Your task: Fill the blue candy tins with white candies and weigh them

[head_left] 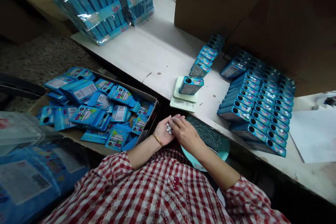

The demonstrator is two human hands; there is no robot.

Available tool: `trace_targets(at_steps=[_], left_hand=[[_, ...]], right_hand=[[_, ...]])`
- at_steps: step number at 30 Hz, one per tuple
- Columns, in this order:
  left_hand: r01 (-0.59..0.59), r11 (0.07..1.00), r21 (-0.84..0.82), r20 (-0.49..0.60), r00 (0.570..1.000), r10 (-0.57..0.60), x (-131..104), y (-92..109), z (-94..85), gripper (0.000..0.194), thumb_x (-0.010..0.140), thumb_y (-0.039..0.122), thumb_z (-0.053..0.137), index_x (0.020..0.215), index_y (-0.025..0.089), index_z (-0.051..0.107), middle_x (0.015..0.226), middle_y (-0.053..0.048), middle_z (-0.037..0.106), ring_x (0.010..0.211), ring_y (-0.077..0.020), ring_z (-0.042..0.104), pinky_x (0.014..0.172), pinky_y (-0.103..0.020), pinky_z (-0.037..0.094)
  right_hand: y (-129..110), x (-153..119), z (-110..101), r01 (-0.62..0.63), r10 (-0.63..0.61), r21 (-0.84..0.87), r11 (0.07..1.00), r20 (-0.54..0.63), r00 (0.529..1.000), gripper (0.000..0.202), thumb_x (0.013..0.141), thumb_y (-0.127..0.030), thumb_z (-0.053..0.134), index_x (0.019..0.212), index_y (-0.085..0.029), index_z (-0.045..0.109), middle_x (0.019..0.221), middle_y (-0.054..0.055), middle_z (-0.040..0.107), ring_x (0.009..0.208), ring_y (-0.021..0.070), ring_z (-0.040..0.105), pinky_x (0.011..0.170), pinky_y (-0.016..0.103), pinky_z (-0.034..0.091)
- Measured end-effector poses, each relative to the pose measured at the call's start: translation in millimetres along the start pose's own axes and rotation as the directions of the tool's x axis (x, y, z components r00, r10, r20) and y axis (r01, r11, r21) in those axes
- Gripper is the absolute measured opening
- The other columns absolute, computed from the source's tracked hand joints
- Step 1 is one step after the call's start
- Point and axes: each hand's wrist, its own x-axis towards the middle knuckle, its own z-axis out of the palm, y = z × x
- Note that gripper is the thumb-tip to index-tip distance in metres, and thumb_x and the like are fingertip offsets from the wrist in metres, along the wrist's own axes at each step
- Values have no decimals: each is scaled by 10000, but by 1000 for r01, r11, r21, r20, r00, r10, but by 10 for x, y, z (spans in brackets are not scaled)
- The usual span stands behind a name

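My left hand (pixel 163 132), palm up and cupped, holds several small white candies (pixel 169 128). My right hand (pixel 187 133) reaches across it, fingers bent and close together over the left palm; whether a candy is between them is hidden. Just beyond both hands, a small blue pack (pixel 191 86) with a round dark hole in its top stands on a pale green scale (pixel 183 105). Beneath my right forearm is a teal basin (pixel 225 145) containing many small dark bluish pieces (pixel 206 133).
To the left, a cardboard box (pixel 151 114) holds jumbled blue packs. Rows of upright packs (pixel 258 106) fill the white table's (pixel 126 57) right side, with white pieces on many tops. More packs (pixel 201 67) line up behind the scale. Wrapped stacks (pixel 97 10) stand far left; large cardboard (pixel 252 24) rises behind.
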Motion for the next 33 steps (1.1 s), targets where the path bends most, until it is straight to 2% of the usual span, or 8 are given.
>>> trace_targets(at_steps=[3, 9, 16, 20, 24, 28, 31, 33], left_hand=[[12, 1000, 4, -18, 1000, -12, 10, -71, -40, 331, 916, 277, 369, 954, 78, 631, 856, -107, 676, 749, -141, 641, 726, -258, 484], [28, 998, -53, -89, 996, -33, -6, -170, -27, 283, 888, 173, 412, 660, 106, 566, 573, -26, 585, 516, -94, 564, 526, -207, 426], [22, 998, -60, -102, 994, -28, 24, -168, -24, 266, 881, 134, 408, 661, 99, 553, 580, -29, 585, 525, -90, 568, 503, -196, 428], [14, 998, -56, -102, 995, -20, 25, -142, -19, 245, 878, 129, 411, 692, 96, 567, 595, -29, 588, 514, -80, 554, 487, -190, 412], [26, 998, -56, -72, 997, -30, 6, -123, 16, 254, 875, 128, 404, 688, 98, 573, 596, -33, 592, 526, -94, 560, 521, -212, 436], [9, 999, -41, -36, 999, -11, 12, -70, 109, 263, 877, 136, 399, 695, 92, 584, 602, -47, 599, 544, -104, 572, 582, -229, 470], [-27, 999, -27, -5, 1000, 27, 33, -5, 231, 268, 882, 129, 380, 752, 72, 607, 634, -59, 621, 564, -106, 588, 588, -222, 478], [-58, 998, -32, 14, 998, 59, 43, 42, 331, 257, 875, 116, 384, 767, 69, 613, 644, -59, 628, 585, -107, 602, 604, -215, 486]], right_hand=[[-55, -95, 134, -45, 40, 55, 998, 90, 995, 308, 847, -103, 463, 1142, -100, 555, 1090, 132, 592, 929, 220, 525, 824, 357, 483], [82, -109, 103, -208, 165, 189, 960, 220, 961, 219, 856, -170, 481, 1060, -156, 557, 1019, 88, 570, 903, 186, 540, 753, 297, 503], [138, -128, 162, -242, 204, 320, 916, 148, 968, 183, 830, -166, 514, 1007, -169, 555, 973, 72, 550, 865, 163, 552, 758, 292, 500], [163, -126, 166, -185, 150, 342, 922, 125, 981, 214, 830, -155, 511, 1039, -172, 554, 1019, 87, 554, 935, 180, 551, 816, 323, 496], [194, -124, 135, -179, 156, 374, 910, 92, 983, 219, 832, -136, 486, 1029, -180, 569, 989, 77, 564, 905, 170, 570, 782, 317, 511], [274, -65, 52, -183, 191, 370, 911, 16, 981, 225, 855, -151, 466, 1034, -190, 596, 961, 69, 570, 872, 158, 585, 764, 296, 515], [343, 26, -27, -139, 159, 366, 920, -26, 987, 237, 861, -149, 455, 1037, -185, 611, 1007, 81, 582, 923, 164, 582, 796, 295, 504], [393, 105, -94, -141, 181, 386, 912, -68, 981, 227, 847, -138, 469, 1001, -187, 628, 954, 66, 593, 870, 150, 591, 760, 278, 504]])
